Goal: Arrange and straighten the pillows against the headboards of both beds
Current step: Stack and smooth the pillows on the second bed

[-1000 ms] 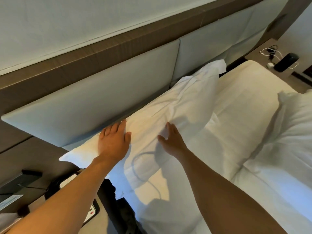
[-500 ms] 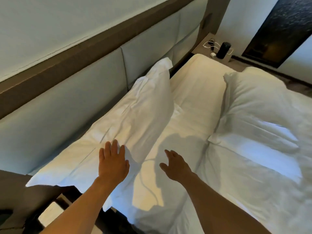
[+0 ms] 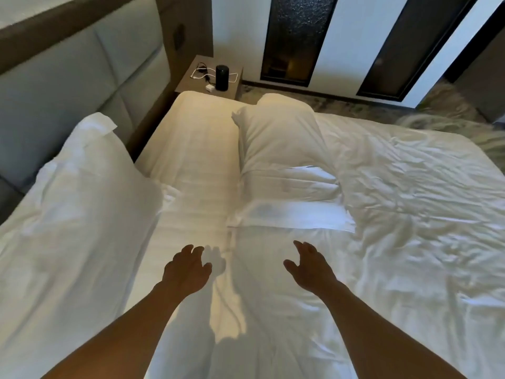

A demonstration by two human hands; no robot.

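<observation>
A large white pillow [image 3: 73, 203] leans along the grey padded headboard [image 3: 62, 75] on the left. A second white pillow [image 3: 281, 149] lies out on the mattress, away from the headboard, its open flap end towards me. My left hand [image 3: 185, 269] hovers over the bare sheet between the two pillows, fingers apart and empty. My right hand [image 3: 311, 266] is stretched out just short of the second pillow's near edge, fingers spread, holding nothing.
A wooden nightstand [image 3: 235, 83] at the bed's far end carries a black cylinder [image 3: 222, 77] and white cables. A crumpled white duvet [image 3: 410, 214] covers the right side. Dark glass panels [image 3: 297, 36] and patterned carpet lie beyond.
Both hands have come off the left pillow and moved right over the sheet towards the second pillow. My view has swung right, away from the headboard.
</observation>
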